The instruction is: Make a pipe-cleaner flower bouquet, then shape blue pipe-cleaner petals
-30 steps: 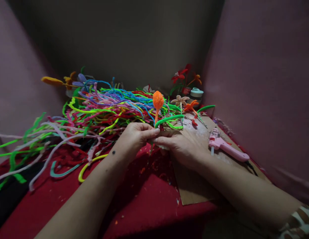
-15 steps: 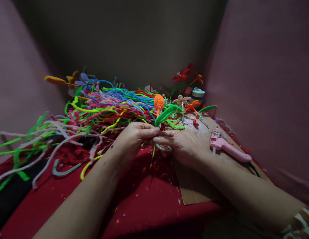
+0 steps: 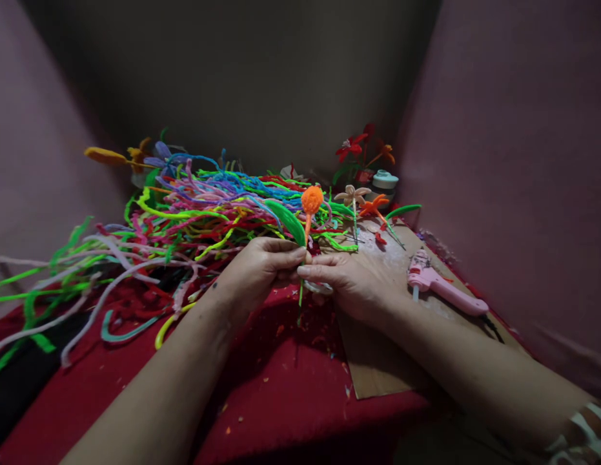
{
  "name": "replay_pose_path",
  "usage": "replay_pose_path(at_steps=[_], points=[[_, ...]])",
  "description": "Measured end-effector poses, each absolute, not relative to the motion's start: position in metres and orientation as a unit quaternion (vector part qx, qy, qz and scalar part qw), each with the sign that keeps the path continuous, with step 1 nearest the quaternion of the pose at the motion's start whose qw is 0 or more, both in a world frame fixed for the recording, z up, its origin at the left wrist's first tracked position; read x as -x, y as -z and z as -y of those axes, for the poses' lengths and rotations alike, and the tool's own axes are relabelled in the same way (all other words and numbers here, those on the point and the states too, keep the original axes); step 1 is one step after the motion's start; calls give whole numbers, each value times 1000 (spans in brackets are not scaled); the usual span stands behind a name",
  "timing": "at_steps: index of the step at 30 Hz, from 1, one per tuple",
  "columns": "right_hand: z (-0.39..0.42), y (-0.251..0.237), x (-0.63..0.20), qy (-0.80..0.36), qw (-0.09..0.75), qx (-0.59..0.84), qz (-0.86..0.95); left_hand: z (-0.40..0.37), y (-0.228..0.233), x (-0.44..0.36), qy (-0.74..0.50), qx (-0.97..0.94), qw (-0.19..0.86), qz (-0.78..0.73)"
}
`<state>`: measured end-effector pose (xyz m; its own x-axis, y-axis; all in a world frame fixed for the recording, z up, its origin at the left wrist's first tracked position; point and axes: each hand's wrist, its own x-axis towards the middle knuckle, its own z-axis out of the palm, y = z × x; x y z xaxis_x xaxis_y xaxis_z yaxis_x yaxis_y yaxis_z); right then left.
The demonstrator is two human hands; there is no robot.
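Observation:
My left hand (image 3: 261, 268) and my right hand (image 3: 351, 281) meet fingertip to fingertip over the red cloth (image 3: 135, 381). Between them they pinch the thin stem of a pipe-cleaner flower. Its fuzzy orange bud (image 3: 312, 199) stands upright just above my fingers. A green pipe-cleaner leaf (image 3: 286, 221) slants up and to the left from the same stem. The green stem end (image 3: 300, 300) hangs down below my fingers.
A big tangle of coloured pipe cleaners (image 3: 184, 213) lies to the left and behind. A pink glue gun (image 3: 445, 289) rests on a brown cardboard sheet (image 3: 377, 361) at right. Finished flowers (image 3: 361, 152) and a small round container (image 3: 385, 181) stand at the back. Walls close in on three sides.
The green leaf has swung from the right of the orange bud, through upright, over to its left. The stem turned between my fingers; both hands stayed in place.

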<state>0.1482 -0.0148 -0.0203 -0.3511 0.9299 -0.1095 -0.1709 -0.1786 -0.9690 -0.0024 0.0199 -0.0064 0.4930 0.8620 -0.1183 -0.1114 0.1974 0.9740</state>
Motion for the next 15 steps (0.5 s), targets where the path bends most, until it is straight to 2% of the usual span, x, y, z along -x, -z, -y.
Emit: replay_pose_path(at_steps=[10, 15], points=[[8, 32, -149, -653, 445, 378, 483, -23, 17, -1, -386, -544, 663, -340], [18, 10, -150, -593, 448, 441, 502, -17, 16, -8, -427, -544, 639, -337]])
